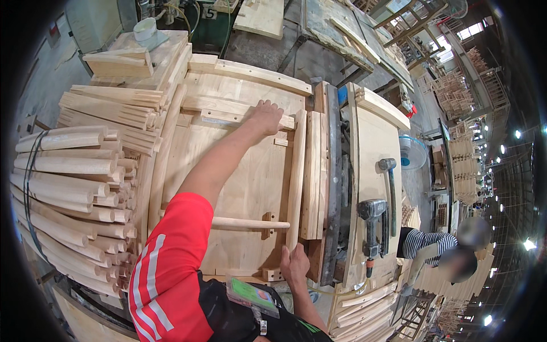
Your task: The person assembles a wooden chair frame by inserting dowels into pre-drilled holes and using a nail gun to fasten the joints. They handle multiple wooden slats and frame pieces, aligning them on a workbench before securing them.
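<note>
While the right hand closes on the near end of a pale curved wooden rail, that rail's long axis runs straight away along the wooden jig counter; farther off, the left hand curls over a pale wooden crosspiece at its far end.

1. Your pale wooden slat stands on edge along the right side of the jig board, curving slightly.
2. The crosspiece lies flat across the board's far edge, meeting the slat's top end.
</note>
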{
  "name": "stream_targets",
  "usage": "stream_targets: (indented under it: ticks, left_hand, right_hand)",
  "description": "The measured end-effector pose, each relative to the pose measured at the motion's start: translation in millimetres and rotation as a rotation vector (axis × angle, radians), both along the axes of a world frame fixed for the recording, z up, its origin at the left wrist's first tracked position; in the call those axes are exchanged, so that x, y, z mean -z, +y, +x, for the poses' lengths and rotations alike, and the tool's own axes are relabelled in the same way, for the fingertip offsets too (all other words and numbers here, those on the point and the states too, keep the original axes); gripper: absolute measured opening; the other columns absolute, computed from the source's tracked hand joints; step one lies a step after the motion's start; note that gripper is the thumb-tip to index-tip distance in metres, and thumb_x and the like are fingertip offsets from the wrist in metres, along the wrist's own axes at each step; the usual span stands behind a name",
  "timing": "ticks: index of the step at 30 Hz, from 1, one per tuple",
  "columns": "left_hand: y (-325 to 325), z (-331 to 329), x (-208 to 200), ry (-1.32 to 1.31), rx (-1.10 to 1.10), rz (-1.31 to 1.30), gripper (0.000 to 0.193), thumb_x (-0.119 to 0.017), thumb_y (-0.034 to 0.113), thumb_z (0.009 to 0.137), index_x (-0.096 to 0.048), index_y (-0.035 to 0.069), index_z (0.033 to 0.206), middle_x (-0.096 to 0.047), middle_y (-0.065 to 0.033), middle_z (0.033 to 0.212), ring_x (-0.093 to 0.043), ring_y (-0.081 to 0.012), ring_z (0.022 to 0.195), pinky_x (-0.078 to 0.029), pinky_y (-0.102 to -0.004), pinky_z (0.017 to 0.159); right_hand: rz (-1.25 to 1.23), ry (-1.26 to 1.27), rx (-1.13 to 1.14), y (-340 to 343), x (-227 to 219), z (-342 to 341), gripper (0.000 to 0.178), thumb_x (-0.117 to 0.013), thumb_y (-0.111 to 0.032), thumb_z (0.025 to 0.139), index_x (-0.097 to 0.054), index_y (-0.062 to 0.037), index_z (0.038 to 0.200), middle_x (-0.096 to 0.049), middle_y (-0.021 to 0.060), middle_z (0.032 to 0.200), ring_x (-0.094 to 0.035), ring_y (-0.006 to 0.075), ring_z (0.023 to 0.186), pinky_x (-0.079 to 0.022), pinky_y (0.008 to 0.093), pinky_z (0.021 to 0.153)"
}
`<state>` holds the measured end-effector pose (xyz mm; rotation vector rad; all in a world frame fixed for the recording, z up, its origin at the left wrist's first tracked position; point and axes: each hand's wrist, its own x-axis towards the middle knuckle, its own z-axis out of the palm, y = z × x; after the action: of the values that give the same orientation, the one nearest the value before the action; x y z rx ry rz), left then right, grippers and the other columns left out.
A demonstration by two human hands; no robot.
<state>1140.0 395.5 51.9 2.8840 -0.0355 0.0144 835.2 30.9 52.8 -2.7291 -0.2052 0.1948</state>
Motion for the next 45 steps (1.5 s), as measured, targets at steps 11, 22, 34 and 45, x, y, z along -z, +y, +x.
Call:
stream_targets:
  ticks: [11,22,34,45]
  left_hand:
    - [3.2,-14.1,21.7,-0.176,-0.034,-0.083,0.052,-0.067,0.043,0.098,-0.063,0.009,0.138,-0.064,-0.0103,0.131,-0.056,-0.0291,0.128,-0.041,-0.0465,0.11]
    - [3.7,-21.8,17.5,-0.283,-0.04,-0.109,0.047,-0.067,0.04,0.098,-0.066,0.01,0.134,-0.067,-0.0091,0.123,-0.059,-0.0271,0.122,-0.044,-0.0422,0.107]
    - [4.7,-20.1,19.3,-0.266,-0.053,-0.146,0.05,-0.068,0.041,0.095,-0.067,0.009,0.133,-0.068,-0.0094,0.125,-0.059,-0.0274,0.123,-0.043,-0.0425,0.108]
    - [11.8,-28.8,16.6,-0.207,-0.055,-0.174,0.065,-0.07,0.051,0.092,-0.062,0.007,0.14,-0.063,-0.0133,0.134,-0.053,-0.0316,0.131,-0.039,-0.0453,0.117]
  right_hand:
    - [0.057,-0.008,-0.055,-5.2,5.5,3.5,0.031,-0.073,-0.025,0.095,-0.054,-0.0006,0.099,-0.063,0.0252,0.078,-0.065,0.0473,0.073,-0.051,0.0542,0.064]
    - [0.014,0.021,-0.054,-7.1,3.5,4.9,0.034,-0.072,-0.029,0.097,-0.053,-0.001,0.094,-0.063,0.0248,0.076,-0.065,0.0465,0.071,-0.051,0.0539,0.062]
    - [0.008,-0.065,0.063,0.5,-10.9,2.1,0.038,-0.068,-0.036,0.102,-0.063,-0.0032,0.084,-0.063,0.0181,0.065,-0.066,0.0401,0.061,-0.051,0.0488,0.06]
    - [0.141,-0.086,0.153,-7.5,-0.2,-2.1,0.031,-0.062,-0.03,0.106,-0.071,-0.0026,0.096,-0.07,0.0224,0.076,-0.071,0.042,0.071,-0.055,0.0487,0.067]
